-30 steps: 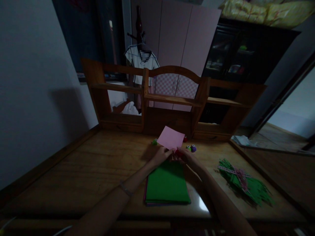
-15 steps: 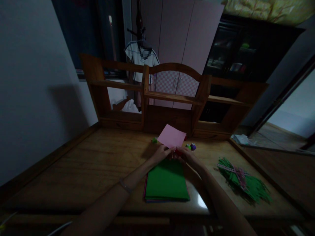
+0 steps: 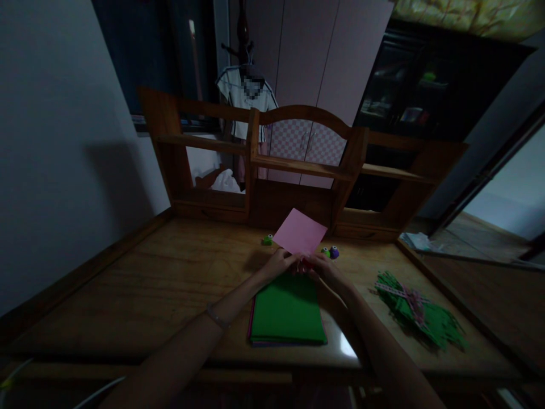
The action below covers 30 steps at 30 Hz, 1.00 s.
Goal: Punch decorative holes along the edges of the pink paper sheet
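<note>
A square pink sheet of paper point(image 3: 300, 230) is raised above the desk, one corner toward me. My left hand point(image 3: 280, 264) pinches its near corner from the left. My right hand point(image 3: 322, 266) is closed at the same corner from the right, with something small and red point(image 3: 305, 262) between the fingers, partly hidden. Below both hands lies a stack of coloured sheets with a green one point(image 3: 288, 312) on top. One small green figure point(image 3: 268, 240) stands left of the pink sheet; another green one point(image 3: 326, 252) and a purple one point(image 3: 334, 252) are to its right.
On the right of the wooden desk point(image 3: 140, 284) lies a green fringed bundle point(image 3: 426, 315) with pink strips across it. A wooden shelf unit point(image 3: 298, 165) rises along the back edge. A wall point(image 3: 63, 170) borders the left side.
The pink sheet has turned slightly and shows more of its face, its right corner now farther right. Both hands stay closed at its near corner. The view has shifted a little.
</note>
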Motion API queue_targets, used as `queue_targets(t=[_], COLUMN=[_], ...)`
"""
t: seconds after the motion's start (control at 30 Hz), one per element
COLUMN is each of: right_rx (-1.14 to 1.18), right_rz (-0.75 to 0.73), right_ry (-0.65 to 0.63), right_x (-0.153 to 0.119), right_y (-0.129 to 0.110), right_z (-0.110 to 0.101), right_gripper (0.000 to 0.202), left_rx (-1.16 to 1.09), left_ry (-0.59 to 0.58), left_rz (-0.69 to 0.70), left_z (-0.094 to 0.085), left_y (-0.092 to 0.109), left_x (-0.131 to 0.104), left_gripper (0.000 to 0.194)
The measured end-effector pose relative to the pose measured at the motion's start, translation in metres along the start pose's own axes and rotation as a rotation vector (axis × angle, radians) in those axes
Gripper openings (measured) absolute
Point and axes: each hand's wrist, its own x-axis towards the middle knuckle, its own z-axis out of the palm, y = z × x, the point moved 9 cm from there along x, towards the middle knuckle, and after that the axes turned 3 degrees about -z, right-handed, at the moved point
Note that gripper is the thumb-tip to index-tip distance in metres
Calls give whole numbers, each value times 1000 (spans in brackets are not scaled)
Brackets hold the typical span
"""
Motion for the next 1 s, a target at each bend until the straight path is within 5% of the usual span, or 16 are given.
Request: queue_targets(t=[0.1,0.5,1.0], right_rx=[-11,-48,-157], right_rz=[5,-7,-17], right_ry=[5,61,20], right_x=[2,-3,-4], right_y=[4,0,-6], right_z=[-3,-4,5], right_gripper=[38,35,35], left_rx=[10,-181,-83], left_ry=[-77,-56,29], left_rz=[-10,-140,-80], left_z=[6,8,-1], left_y=[-3,-13,-22], left_x=[1,-2,3], left_gripper=[43,50,46])
